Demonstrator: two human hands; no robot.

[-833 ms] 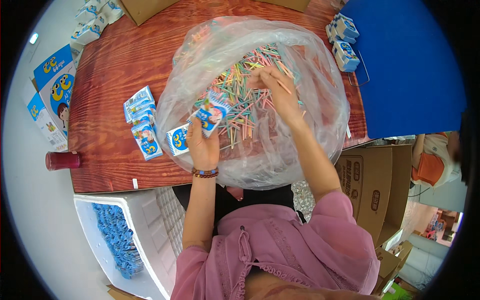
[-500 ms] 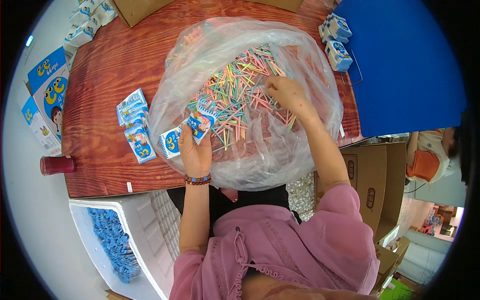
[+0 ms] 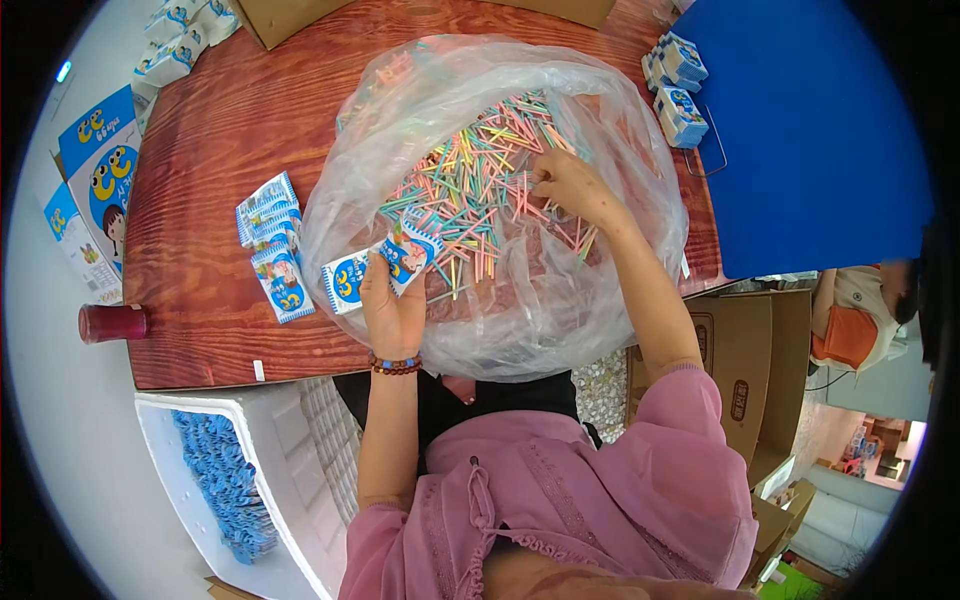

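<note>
My left hand (image 3: 394,312) is closed around two small blue-and-white packets: an upper packet (image 3: 412,251), its top end near the sticks, and a lower packet (image 3: 346,281) sticking out to the left. Over the opened clear plastic bag (image 3: 335,190), my right hand (image 3: 570,187) reaches in with its fingers pinched together at the heap. That heap is made of thin pastel sticks (image 3: 480,150) in pink, yellow and green-blue. What the pinched fingers hold, if anything, is too small to make out.
Left of the bag, several similar packets (image 3: 276,245) overlap in a row on the reddish wooden table (image 3: 210,150). A red-capped jar (image 3: 113,324) stands at the left edge. Stacked packets (image 3: 682,117) lie by the blue board (image 3: 800,130). Below, a white foam box (image 3: 300,470) holds blue packets.
The view has shifted slightly. My left hand still holds the two packets, turned a little. My right hand stays at the sticks with its fingers shifted slightly.
</note>
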